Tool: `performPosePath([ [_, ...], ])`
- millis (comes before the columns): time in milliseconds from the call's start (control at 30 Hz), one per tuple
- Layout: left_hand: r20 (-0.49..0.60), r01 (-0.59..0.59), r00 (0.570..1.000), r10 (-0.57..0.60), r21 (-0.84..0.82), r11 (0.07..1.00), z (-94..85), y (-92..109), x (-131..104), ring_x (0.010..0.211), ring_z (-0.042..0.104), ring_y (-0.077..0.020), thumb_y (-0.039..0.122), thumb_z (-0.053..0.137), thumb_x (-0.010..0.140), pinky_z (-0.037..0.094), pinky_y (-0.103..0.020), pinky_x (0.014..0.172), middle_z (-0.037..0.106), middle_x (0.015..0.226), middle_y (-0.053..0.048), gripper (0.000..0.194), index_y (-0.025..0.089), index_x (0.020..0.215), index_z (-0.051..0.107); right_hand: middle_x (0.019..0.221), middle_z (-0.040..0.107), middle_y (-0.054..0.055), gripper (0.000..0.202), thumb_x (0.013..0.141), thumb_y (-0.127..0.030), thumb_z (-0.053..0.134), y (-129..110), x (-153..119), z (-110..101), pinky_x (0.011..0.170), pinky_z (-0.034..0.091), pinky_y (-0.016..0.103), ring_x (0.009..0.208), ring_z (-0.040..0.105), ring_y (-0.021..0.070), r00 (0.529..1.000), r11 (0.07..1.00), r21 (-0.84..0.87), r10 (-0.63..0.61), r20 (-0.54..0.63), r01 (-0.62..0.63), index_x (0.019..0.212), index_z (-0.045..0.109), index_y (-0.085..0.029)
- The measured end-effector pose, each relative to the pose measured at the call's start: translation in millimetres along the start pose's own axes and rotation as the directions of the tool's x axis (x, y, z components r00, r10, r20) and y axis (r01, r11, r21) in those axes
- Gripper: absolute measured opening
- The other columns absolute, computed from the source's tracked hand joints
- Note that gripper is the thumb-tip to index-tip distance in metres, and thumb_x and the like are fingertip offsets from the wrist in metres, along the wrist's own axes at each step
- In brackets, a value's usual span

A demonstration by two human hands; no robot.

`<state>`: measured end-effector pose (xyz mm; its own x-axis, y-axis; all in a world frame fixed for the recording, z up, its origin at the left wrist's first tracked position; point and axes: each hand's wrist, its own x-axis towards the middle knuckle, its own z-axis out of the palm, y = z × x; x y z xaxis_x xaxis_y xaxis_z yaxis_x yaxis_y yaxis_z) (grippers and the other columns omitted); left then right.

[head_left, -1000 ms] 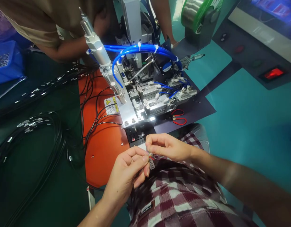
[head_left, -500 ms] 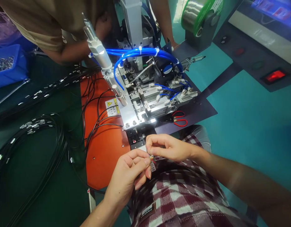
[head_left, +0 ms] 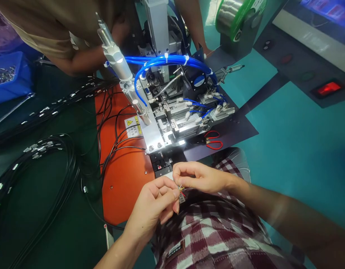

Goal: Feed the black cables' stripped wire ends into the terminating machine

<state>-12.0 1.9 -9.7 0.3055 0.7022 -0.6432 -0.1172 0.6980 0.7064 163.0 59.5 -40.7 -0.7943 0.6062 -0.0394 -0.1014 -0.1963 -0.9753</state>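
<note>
Thin coloured wires [head_left: 182, 189], red, yellow and pale among them, fan out at my fingertips just in front of the machine. My left hand [head_left: 157, 198] is closed in a pinch around the base of these wires; the cable behind them is hidden by the fingers. From the right, my right hand [head_left: 199, 176] pinches at the upper wire ends with thumb and forefinger. Both hands are close together above my lap, near the front of the metal machine [head_left: 186, 123]. Which single wire the right fingers grip is too small to make out.
Black cables [head_left: 49, 149] with shiny metal ends lie coiled on the dark green table [head_left: 63, 209]. Red-handled scissors [head_left: 214, 144] lie right of the machine. An orange plate [head_left: 124, 186] stands left. A blue bin [head_left: 10, 80] holds metal parts. Across from me is another person's arm [head_left: 77, 59].
The wires at my fingertips are spread a little more apart, with a pale and a yellow end showing more clearly. My hands have barely shifted.
</note>
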Motion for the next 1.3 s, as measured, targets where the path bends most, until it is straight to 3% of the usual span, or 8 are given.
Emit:
performPosePath([
  [167,-0.099,-0.132,0.988,0.122,-0.100,0.986,4.1,2.7,-1.2,0.035,0.031,0.0009,0.030,0.066,0.079,0.017,-0.015,0.040,0.060,0.055,0.001,0.020,0.014,0.075,0.054,0.073,0.044,-0.002,0.022,0.093,-0.034,0.048,7.0,-6.5,16.1,0.061,0.036,0.025,0.066,0.040,0.0116,0.974,0.998,-0.059,-0.004,-0.227,-0.009,0.079,0.047,-0.017],
  [300,-0.146,-0.157,0.980,0.137,-0.136,0.978,7.3,1.6,-1.8,0.037,0.031,0.0007,0.028,0.065,0.080,0.017,-0.015,0.041,0.059,0.056,0.002,0.020,0.014,0.074,0.053,0.076,0.047,0.001,0.016,0.094,-0.022,0.042,13.9,-14.3,43.5,0.065,0.037,0.028,0.069,0.045,0.0142,0.838,0.916,-0.400,-0.228,-0.496,0.013,0.079,0.046,-0.019],
  [433,-0.164,-0.164,0.974,0.155,-0.046,0.985,6.2,-1.4,-2.2,0.037,0.033,-0.0006,0.030,0.064,0.081,0.019,-0.016,0.039,0.058,0.056,0.002,0.019,0.014,0.077,0.055,0.074,0.055,0.003,0.016,0.093,-0.015,0.041,7.5,-16.9,50.7,0.064,0.032,0.032,0.068,0.045,0.0168,0.806,0.542,-0.840,-0.500,-0.317,0.006,0.080,0.050,-0.018],
  [533,-0.173,-0.146,0.973,0.154,0.056,0.988,5.0,-2.4,-3.0,0.037,0.034,-0.0019,0.032,0.065,0.080,0.020,-0.016,0.038,0.058,0.055,0.002,0.020,0.014,0.078,0.056,0.074,0.057,0.005,0.021,0.094,-0.015,0.038,-7.8,-15.2,42.6,0.060,0.028,0.033,0.063,0.043,0.0175,0.869,0.313,-0.949,-0.455,-0.192,-0.046,0.080,0.054,-0.015],
  [600,-0.160,-0.121,0.978,0.136,0.095,0.988,4.7,-1.8,-3.6,0.037,0.033,-0.0024,0.033,0.066,0.080,0.020,-0.016,0.037,0.057,0.053,0.002,0.021,0.015,0.078,0.056,0.076,0.057,0.006,0.022,0.094,-0.015,0.038,-20.2,-14.1,36.4,0.059,0.027,0.032,0.063,0.042,0.0175,0.919,0.275,-0.960,-0.360,-0.160,-0.060,0.081,0.056,-0.015],
  [733,-0.126,-0.095,0.986,0.107,0.101,0.990,5.5,0.6,-4.0,0.036,0.033,-0.0028,0.036,0.066,0.078,0.021,-0.016,0.036,0.057,0.052,0.002,0.024,0.015,0.077,0.055,0.080,0.058,0.003,0.011,0.090,-0.015,0.046,-37.3,-12.4,27.8,0.060,0.030,0.028,0.066,0.047,0.0149,0.967,0.491,-0.863,-0.136,-0.215,-0.123,0.083,0.055,-0.016],
  [933,-0.133,-0.073,0.988,0.080,0.055,0.996,5.8,-0.6,-1.3,0.036,0.034,-0.0023,0.035,0.069,0.076,0.020,-0.015,0.036,0.058,0.052,0.002,0.023,0.014,0.077,0.057,0.069,0.054,-0.002,0.013,0.088,-0.020,0.050,-26.3,-8.9,18.4,0.055,0.032,0.023,0.061,0.045,0.0112,0.925,0.828,-0.467,0.149,-0.350,-0.310,0.076,0.055,-0.017],
  [1300,-0.189,-0.086,0.978,0.091,0.031,0.996,6.6,-5.3,0.1,0.038,0.028,-0.0017,0.036,0.070,0.075,0.014,-0.016,0.037,0.055,0.051,0.002,0.025,0.014,0.075,0.057,0.070,0.051,-0.002,0.014,0.087,-0.027,0.051,-8.9,-9.8,21.2,0.057,0.035,0.023,0.063,0.044,0.0112,0.918,0.958,-0.084,0.234,-0.321,-0.273,0.080,0.054,-0.015],
])
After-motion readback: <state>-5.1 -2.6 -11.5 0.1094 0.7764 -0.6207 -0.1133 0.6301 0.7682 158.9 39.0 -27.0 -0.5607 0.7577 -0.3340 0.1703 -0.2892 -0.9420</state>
